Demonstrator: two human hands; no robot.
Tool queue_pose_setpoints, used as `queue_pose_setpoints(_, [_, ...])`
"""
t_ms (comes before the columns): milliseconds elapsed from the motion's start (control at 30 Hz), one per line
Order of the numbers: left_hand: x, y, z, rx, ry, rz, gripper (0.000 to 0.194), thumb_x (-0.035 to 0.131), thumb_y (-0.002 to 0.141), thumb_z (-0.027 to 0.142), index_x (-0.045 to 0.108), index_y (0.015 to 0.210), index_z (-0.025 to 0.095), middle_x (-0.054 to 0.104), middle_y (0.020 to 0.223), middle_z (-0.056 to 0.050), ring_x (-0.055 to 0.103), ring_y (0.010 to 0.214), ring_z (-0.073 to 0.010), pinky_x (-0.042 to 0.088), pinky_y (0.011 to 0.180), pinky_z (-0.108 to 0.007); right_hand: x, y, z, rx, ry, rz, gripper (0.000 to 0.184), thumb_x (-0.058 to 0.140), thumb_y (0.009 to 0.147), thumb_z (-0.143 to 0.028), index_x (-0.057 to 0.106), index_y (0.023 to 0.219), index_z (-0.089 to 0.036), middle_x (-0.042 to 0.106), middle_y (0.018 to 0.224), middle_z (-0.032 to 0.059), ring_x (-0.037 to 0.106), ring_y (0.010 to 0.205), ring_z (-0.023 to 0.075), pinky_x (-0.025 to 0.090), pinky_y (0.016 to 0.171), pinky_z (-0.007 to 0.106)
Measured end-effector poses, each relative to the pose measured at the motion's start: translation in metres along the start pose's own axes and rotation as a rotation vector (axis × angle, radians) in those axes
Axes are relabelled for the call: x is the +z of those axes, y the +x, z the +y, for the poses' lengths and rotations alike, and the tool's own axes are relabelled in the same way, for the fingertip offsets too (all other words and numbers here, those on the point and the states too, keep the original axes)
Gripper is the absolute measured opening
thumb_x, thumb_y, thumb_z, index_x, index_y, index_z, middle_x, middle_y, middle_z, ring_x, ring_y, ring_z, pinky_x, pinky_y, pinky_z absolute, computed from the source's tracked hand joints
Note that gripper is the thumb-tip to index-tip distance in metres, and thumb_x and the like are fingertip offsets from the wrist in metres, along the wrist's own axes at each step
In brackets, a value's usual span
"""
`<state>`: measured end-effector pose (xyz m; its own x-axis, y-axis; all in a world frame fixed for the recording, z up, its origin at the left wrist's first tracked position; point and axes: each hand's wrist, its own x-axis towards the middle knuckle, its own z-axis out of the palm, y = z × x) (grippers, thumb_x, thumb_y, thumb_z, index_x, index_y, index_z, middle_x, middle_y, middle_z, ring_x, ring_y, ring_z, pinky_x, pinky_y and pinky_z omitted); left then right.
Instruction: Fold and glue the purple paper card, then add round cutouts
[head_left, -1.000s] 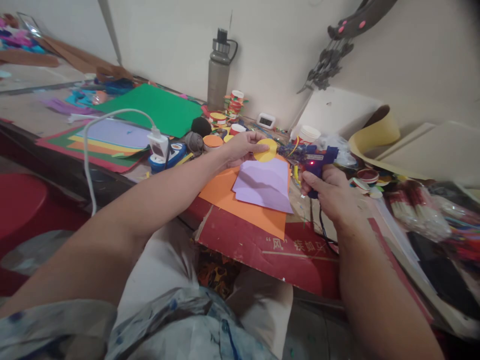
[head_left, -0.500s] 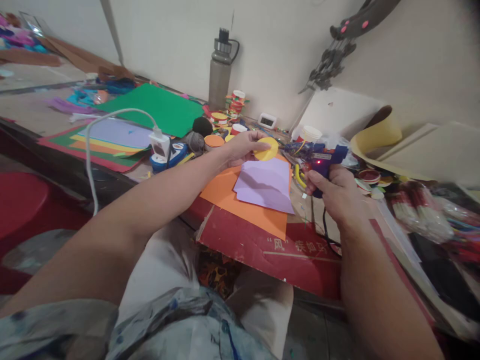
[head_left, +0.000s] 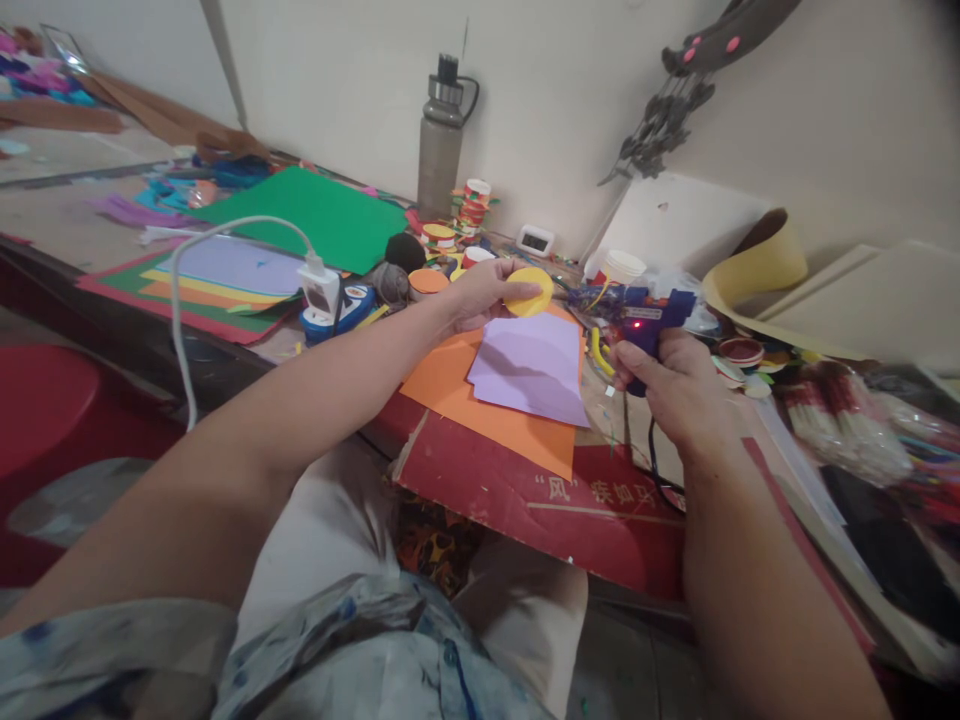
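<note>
Between the thumb and fingers of my left hand is a yellow disc, held above the sheets on the table. My right hand is wrapped round the handle of a blue hot glue gun, whose red light is lit. The gun's nozzle points left toward the disc, with a small gap that I cannot judge exactly. Under the disc lie purple paper sheets on a larger orange sheet. A black cord hangs below the gun.
A grey bottle stands by the wall, near a small digital clock. Left are a green sheet, stacked coloured paper and a plugged-in white adapter with a cable. Bagged sticks lie right. Red board covers the front edge.
My left hand has shifted very slightly left with the yellow disc. The right hand keeps the glue gun in nearly the same place.
</note>
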<state>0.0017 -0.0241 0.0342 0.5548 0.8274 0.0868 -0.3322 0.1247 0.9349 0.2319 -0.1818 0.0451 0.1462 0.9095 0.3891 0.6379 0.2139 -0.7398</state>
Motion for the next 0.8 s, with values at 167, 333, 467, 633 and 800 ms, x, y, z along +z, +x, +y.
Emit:
queue_pose_setpoints(167, [0.0008,-0.0014,-0.0010,-0.006,-0.003,-0.024,0.040,0.101,0.070,0.013,0.066,0.090,0.014,0.076,0.085,0.000,0.072,0.074,-0.0103,0.057,0.075,-0.026,-0.0012,0.0004,-0.0002,0.013,0.013,-0.009,0.032,0.076,0.091,-0.054,0.063,0.081,-0.027,0.065,0.069,0.0036,0.059,0.069,0.0240,0.049,0.069,0.040])
queue_pose_setpoints(333, [-0.0009,-0.0008,-0.0007,0.001,-0.024,-0.032,0.035,0.097,0.072,0.009,0.067,0.090,0.013,0.076,0.085,-0.001,0.072,0.075,-0.0107,0.056,0.075,-0.026,0.0010,0.0012,0.0038,-0.030,-0.024,0.016,0.035,0.074,0.093,-0.058,0.063,0.079,-0.029,0.065,0.072,0.0056,0.060,0.071,0.0260,0.051,0.073,0.045])
queue_pose_setpoints(467, [-0.0019,0.0002,-0.0004,0.004,-0.035,-0.020,0.035,0.096,0.071,0.008,0.068,0.092,0.014,0.076,0.085,0.000,0.074,0.077,-0.0112,0.058,0.076,-0.026,0.0026,0.0014,0.0039,-0.046,-0.013,0.022,0.033,0.075,0.092,-0.058,0.063,0.081,-0.029,0.064,0.067,0.0039,0.058,0.065,0.0242,0.050,0.068,0.043])
queue_pose_setpoints(633, [-0.0016,-0.0012,-0.0012,0.011,-0.017,-0.062,0.041,0.102,0.066,0.015,0.068,0.089,0.013,0.076,0.084,-0.001,0.072,0.074,-0.0104,0.056,0.072,-0.024,0.0023,0.0014,0.0020,-0.005,0.043,0.019,0.032,0.076,0.089,-0.057,0.062,0.083,-0.029,0.064,0.068,0.0029,0.058,0.063,0.0231,0.048,0.063,0.041])
queue_pose_setpoints(800, [-0.0045,0.0006,-0.0022,0.004,-0.034,-0.031,0.037,0.099,0.068,0.013,0.069,0.090,0.013,0.076,0.084,-0.001,0.071,0.073,-0.0109,0.055,0.072,-0.025,0.0011,0.0015,0.0035,0.007,0.092,-0.011,0.034,0.076,0.090,-0.059,0.061,0.084,-0.029,0.062,0.068,0.0011,0.056,0.060,0.0211,0.048,0.061,0.039])
